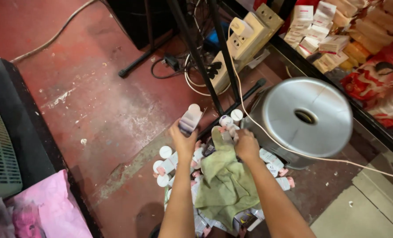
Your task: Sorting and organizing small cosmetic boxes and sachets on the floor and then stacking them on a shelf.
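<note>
Head view, left hand (183, 140) gripping tube (191, 118), right hand (246, 144) clutching green cloth (225, 185)

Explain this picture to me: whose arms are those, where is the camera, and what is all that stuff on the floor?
The camera sits on a person's head and looks down, so the two bare arms are that person's own. The left hand holds up a small white tube. The right hand grips a green cloth together with what looks like more small tubes at its fingers. Below, a pile of similar white tubes with pink caps lies on the red floor. Beside the hands stands a round metal stool. Behind are black stand legs, a power strip, and stacked small boxes.
</note>
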